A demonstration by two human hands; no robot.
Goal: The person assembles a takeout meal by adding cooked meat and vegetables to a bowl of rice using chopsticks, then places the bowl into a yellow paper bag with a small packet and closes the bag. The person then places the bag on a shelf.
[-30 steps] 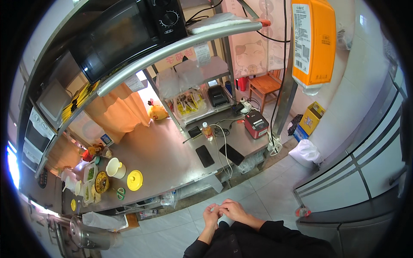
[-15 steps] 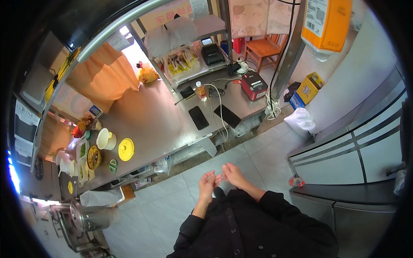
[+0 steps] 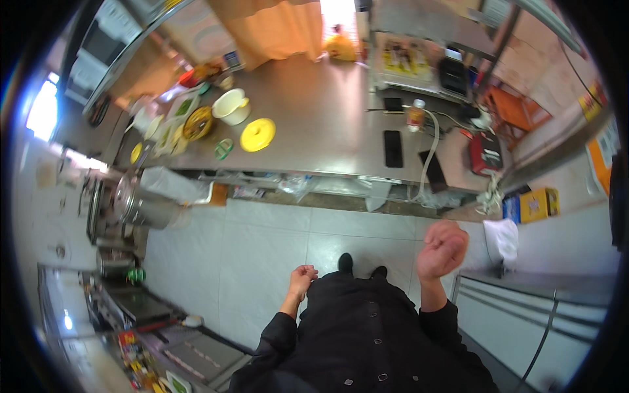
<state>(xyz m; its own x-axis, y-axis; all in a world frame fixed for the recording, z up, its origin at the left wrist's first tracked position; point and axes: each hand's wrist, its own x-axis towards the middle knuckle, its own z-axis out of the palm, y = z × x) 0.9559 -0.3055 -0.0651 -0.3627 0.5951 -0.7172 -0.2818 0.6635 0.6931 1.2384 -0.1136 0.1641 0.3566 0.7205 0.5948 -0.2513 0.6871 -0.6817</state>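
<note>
I look straight down at my black clothing and a tiled floor [image 3: 249, 255]. My left hand [image 3: 303, 278] hangs low by my hip, fingers curled in, holding nothing. Raised at chest height on the right, my right hand [image 3: 443, 249] is closed in a loose fist and also holds nothing. Neither hand touches anything. The steel counter [image 3: 314, 124] lies well ahead of both hands.
On the counter sit a yellow lid [image 3: 257, 134], a cream pot [image 3: 232, 107], two dark phones [image 3: 393, 148], a bottle [image 3: 415, 116] and a red device [image 3: 485, 153]. A steel stockpot [image 3: 137, 203] stands on the floor at left. A yellow box [image 3: 536, 204] sits at right.
My view has tipped further down and left. My hands, which were together in front of me, have separated: the left dropped, the right rose.
</note>
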